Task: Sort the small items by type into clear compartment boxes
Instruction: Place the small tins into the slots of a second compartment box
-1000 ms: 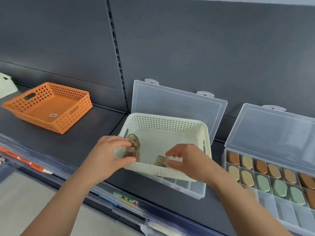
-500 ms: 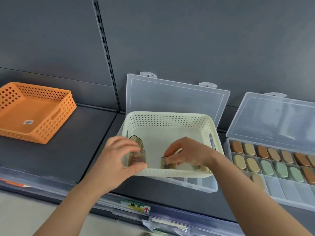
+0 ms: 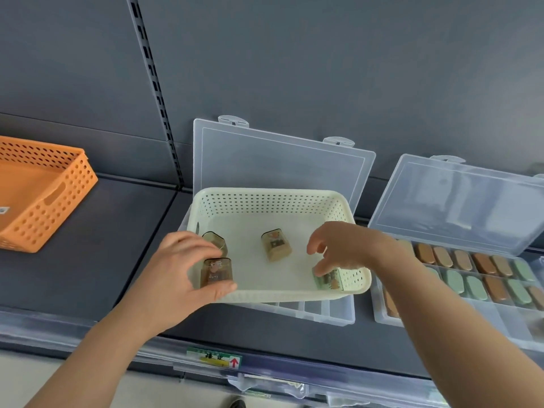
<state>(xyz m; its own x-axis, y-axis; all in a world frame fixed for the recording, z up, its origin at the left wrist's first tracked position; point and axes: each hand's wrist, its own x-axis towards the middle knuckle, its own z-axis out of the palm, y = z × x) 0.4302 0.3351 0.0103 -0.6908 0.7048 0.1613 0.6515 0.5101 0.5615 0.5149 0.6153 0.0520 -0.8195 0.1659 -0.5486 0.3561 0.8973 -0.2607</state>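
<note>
Roughly halfway, I judge: the compartment box (image 3: 485, 273) right of the cream basket (image 3: 273, 198) is largely filled, while the clear box (image 3: 323, 312) under the basket looks bare. At the basket's near-left corner the left hand (image 3: 176, 269) grips a clear item (image 3: 217, 272). At its near-right corner the right hand (image 3: 344, 245) curls onto a second item (image 3: 329, 280), hold uncertain. Dark grey shelf (image 3: 88, 260), orange basket (image 3: 38, 195) far left.
</note>
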